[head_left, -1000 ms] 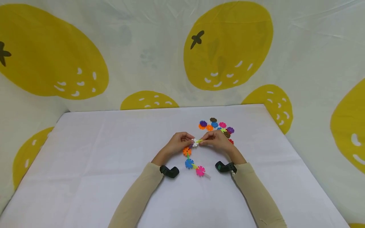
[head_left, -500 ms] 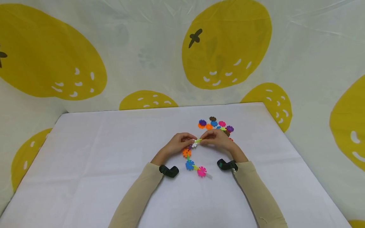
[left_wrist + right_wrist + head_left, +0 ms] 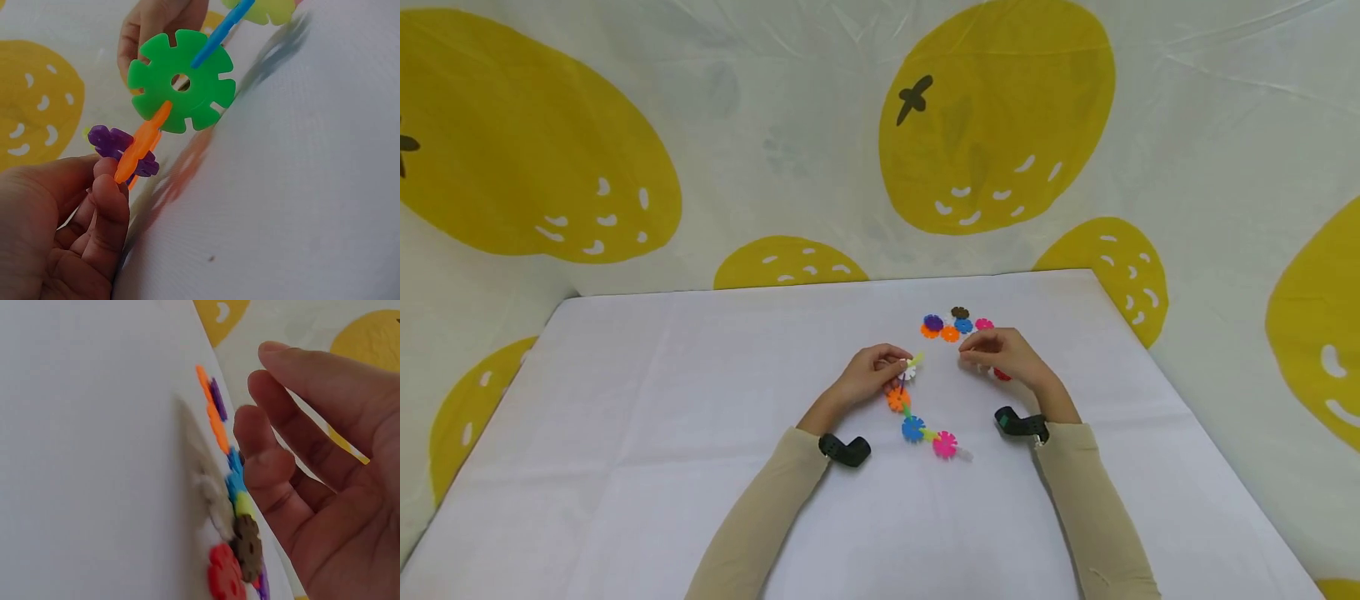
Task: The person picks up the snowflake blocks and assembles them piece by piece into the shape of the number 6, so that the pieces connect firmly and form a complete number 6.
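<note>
My left hand (image 3: 868,375) pinches one end of a chain of slotted plastic snowflake discs. By its fingertips are a white disc (image 3: 909,372) and a yellow disc (image 3: 917,359) pointing outward. The chain runs toward the front through an orange disc (image 3: 898,399), a blue disc (image 3: 913,428) and a pink disc (image 3: 945,444). Up close in the left wrist view, a purple disc (image 3: 109,141) and a green disc (image 3: 153,78) join the orange one. With fingers loosely bent and nothing visible between them, my right hand (image 3: 1003,354) hovers by the loose discs, hiding some.
Loose discs lie toward the back right of the white table (image 3: 700,375), among them a brown disc (image 3: 248,548) and a red disc (image 3: 225,573). A white cloth with yellow fruit prints (image 3: 1000,117) hangs behind the table.
My right hand has let go of the yellow disc and moved right, to the loose discs. The left hand keeps its pinch while the chain's front end has swung slightly right.
</note>
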Available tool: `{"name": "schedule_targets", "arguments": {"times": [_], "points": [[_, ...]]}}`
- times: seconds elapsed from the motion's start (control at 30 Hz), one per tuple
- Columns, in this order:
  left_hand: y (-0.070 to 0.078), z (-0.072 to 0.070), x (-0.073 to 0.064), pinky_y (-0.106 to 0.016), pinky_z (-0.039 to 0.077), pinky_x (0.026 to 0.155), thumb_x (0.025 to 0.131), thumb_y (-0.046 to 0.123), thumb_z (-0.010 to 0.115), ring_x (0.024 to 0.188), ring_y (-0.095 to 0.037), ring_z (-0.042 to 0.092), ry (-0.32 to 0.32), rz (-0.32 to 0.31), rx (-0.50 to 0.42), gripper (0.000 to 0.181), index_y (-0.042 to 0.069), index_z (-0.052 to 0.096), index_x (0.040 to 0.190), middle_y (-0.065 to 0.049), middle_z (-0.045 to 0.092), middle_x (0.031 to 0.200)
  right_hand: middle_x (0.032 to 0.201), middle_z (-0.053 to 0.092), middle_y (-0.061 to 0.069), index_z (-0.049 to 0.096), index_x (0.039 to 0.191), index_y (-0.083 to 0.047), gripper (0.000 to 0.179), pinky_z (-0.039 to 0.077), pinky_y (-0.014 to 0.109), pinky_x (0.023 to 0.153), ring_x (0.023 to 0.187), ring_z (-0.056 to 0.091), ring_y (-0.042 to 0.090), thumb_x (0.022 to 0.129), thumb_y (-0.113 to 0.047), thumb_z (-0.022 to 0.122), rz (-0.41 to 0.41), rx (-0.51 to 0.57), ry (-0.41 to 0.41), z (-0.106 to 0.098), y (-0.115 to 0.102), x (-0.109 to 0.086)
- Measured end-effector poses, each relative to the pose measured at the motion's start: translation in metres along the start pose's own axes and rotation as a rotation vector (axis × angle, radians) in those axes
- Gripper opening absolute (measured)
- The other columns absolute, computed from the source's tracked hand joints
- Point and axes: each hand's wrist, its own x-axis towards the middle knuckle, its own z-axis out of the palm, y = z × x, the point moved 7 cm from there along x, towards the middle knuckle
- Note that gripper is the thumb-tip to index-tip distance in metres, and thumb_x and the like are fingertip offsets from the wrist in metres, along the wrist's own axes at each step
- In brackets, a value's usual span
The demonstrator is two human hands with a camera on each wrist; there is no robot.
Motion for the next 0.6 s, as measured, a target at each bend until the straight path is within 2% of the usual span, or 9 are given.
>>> {"name": "schedule_targets", "arguments": {"times": [0.13, 0.27, 0.6], "points": [[0.0, 0.0, 0.0, -0.02, 0.049, 0.058, 0.099, 0.014, 0.058, 0.063, -0.009, 0.056, 0.015, 0.002, -0.029, 0.027, -0.004, 0.062, 0.119, -0.004, 0.063, 0.076, 0.101, 0.067, 0.013, 0.069, 0.108, -0.003, 0.027, 0.051, 0.023, 0.071, 0.085, 0.059, 0.025, 0.089, -0.021, 0.073, 0.016, -0.025, 0.023, -0.013, 0.005, -0.005], [-0.001, 0.0, 0.0, -0.02, 0.049, 0.058, 0.099, 0.013, 0.058, 0.062, -0.008, 0.056, 0.01, 0.0, -0.036, 0.027, -0.004, 0.061, 0.119, -0.003, 0.062, 0.076, 0.093, 0.062, 0.015, 0.068, 0.111, 0.001, 0.03, 0.046, 0.02, 0.065, 0.083, 0.053, 0.025, 0.087, -0.014, 0.075, 0.034, -0.054, -0.001, -0.021, 0.01, -0.008], [-0.002, 0.001, 0.0, -0.021, 0.049, 0.059, 0.099, 0.015, 0.058, 0.064, -0.01, 0.056, -0.013, -0.033, -0.033, 0.027, -0.002, 0.061, 0.121, -0.003, 0.062, 0.079, 0.091, 0.059, 0.012, 0.067, 0.114, 0.003, 0.032, 0.043, 0.019, 0.064, 0.08, 0.049, 0.024, 0.085, -0.009, 0.075, 0.054, -0.136, -0.023, -0.021, 0.017, -0.007]]}}
